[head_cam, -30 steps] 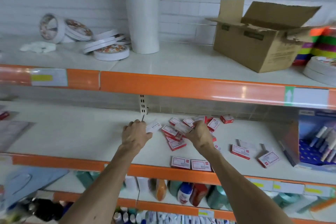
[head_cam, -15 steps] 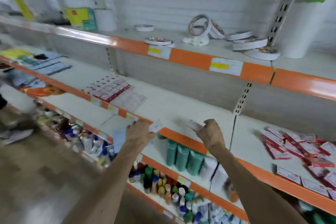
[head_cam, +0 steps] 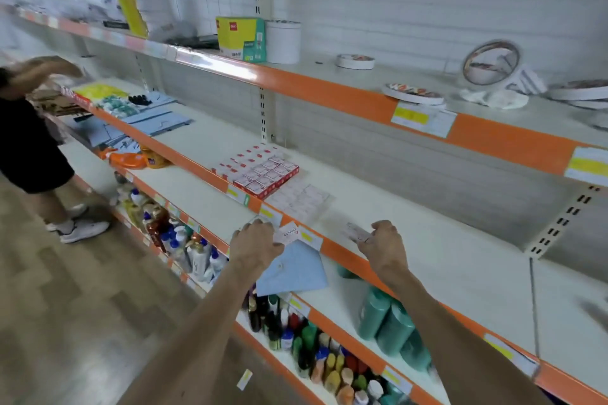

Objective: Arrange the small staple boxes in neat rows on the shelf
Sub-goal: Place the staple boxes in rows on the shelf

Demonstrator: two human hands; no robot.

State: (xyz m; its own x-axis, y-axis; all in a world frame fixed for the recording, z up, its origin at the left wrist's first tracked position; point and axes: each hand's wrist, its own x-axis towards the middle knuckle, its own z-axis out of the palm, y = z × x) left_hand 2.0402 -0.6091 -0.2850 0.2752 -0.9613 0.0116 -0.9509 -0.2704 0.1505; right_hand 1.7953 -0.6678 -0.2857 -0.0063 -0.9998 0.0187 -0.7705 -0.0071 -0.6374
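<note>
My left hand grips a small white staple box with red print, held just in front of the middle shelf's orange edge. My right hand pinches another small white staple box above that white shelf. Further left on the same shelf sits a neat block of red-and-white staple boxes in rows, with a flat sheet of paler boxes beside it.
A person in black stands at the far left by the shelves. Bottles and green canisters fill the lower shelves. A blue folder lies below my hands. Tape rolls and a yellow-green box sit on the top shelf.
My view has swung left along the aisle, away from the loose pile of staple boxes. Both hands carry their boxes toward the arranged block, which is now nearer.
</note>
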